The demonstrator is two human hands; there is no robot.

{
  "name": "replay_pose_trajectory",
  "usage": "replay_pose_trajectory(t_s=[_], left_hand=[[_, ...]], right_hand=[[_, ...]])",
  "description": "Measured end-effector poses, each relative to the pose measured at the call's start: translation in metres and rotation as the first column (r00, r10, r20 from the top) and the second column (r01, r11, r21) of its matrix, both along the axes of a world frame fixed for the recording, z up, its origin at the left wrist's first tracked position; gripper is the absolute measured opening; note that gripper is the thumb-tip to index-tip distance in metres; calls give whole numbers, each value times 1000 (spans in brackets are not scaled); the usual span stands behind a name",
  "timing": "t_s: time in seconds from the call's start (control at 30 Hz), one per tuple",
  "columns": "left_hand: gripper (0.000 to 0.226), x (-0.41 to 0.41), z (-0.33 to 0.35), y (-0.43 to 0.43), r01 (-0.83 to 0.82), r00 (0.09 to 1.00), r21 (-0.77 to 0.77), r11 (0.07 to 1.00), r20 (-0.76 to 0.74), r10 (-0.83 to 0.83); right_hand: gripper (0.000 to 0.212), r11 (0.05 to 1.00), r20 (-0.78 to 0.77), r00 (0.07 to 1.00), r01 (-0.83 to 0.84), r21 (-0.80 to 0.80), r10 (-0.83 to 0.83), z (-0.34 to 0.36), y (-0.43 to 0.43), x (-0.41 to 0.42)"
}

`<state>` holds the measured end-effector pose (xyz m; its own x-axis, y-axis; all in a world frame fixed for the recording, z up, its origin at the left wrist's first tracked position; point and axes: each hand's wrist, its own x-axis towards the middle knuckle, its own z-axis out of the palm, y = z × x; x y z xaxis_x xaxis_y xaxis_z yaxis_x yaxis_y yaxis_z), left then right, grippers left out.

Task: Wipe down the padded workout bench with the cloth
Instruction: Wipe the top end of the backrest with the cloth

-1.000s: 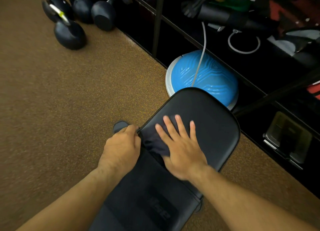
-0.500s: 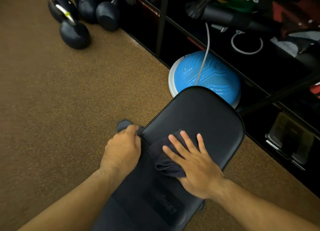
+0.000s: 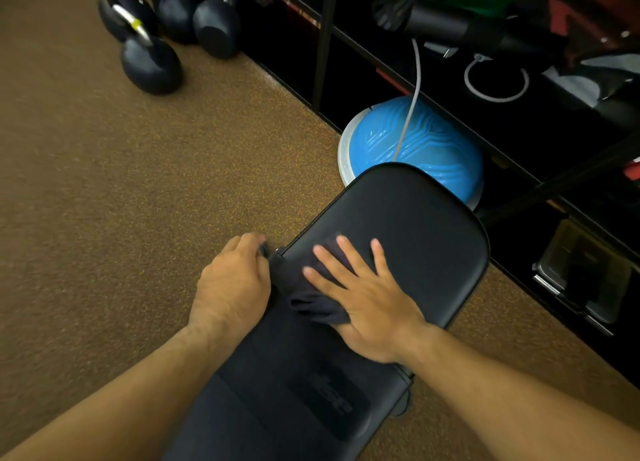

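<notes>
A black padded workout bench [image 3: 415, 225] runs from the bottom middle up toward the centre right. A dark navy cloth [image 3: 311, 301] lies crumpled on it, near the gap between the two pads. My right hand [image 3: 367, 308] presses flat on the cloth with fingers spread, covering most of it. My left hand [image 3: 232, 287] is curled over the bench's left edge, next to the cloth, with the fingertips on a small dark knob. The near end of the bench is partly hidden by my forearms.
Several black kettlebells [image 3: 150, 65] stand on the brown speckled floor [image 3: 138, 201] at the top left. A blue balance dome [image 3: 433, 149] sits just beyond the bench's far end. A black storage rack [image 3: 325, 45] full of gear lines the right side.
My right hand slid the cloth toward me and to the right, then back up toward the pad's left edge. My left hand has kept its hold on the bench edge.
</notes>
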<state>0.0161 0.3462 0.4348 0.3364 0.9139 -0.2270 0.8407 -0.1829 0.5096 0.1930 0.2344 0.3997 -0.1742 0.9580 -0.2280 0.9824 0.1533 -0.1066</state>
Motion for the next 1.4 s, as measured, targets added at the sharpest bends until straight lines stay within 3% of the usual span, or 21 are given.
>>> replay_pose_trajectory(t_s=[0.13, 0.3, 0.43, 0.6, 0.77, 0.87, 1.0, 1.13, 1.27, 1.4], left_hand=[[34, 1, 2, -4, 18, 999, -42, 999, -28, -19], [31, 0, -1, 0, -14, 1000, -18, 1000, -12, 14], [31, 0, -1, 3, -41, 999, 48, 998, 15, 41], [28, 9, -2, 3, -56, 998, 54, 997, 27, 55], [26, 19, -2, 2, -72, 996, 73, 995, 66, 67], [26, 24, -3, 10, -99, 990, 112, 989, 109, 87], [26, 31, -6, 19, -169, 979, 122, 978, 132, 152], [28, 33, -10, 26, -219, 973, 107, 970, 100, 209], [22, 45, -8, 26, -217, 975, 57, 974, 68, 213], [22, 61, -4, 28, -165, 986, 38, 986, 47, 163]], right_hand=[[60, 1000, -8, 1000, -13, -19, 12, 1, -11, 10], [63, 999, -8, 999, 53, 0, -53, 5, 70, -5], [41, 997, 16, 998, 63, 36, -64, 6, 107, -7], [64, 997, -2, 1000, 25, 75, -25, 2, 52, 6], [65, 999, -22, 1000, -20, 48, 21, 1, 7, 23], [61, 998, -31, 999, -25, 52, 27, 2, 46, 17], [40, 999, 1, 1000, -12, -37, 12, 7, 118, 3], [46, 992, -33, 999, -36, -119, 32, 10, 146, 16], [51, 995, -18, 996, 91, 29, -91, 10, 156, 60], [55, 886, -33, 891, 454, 94, -453, 15, 160, 106]])
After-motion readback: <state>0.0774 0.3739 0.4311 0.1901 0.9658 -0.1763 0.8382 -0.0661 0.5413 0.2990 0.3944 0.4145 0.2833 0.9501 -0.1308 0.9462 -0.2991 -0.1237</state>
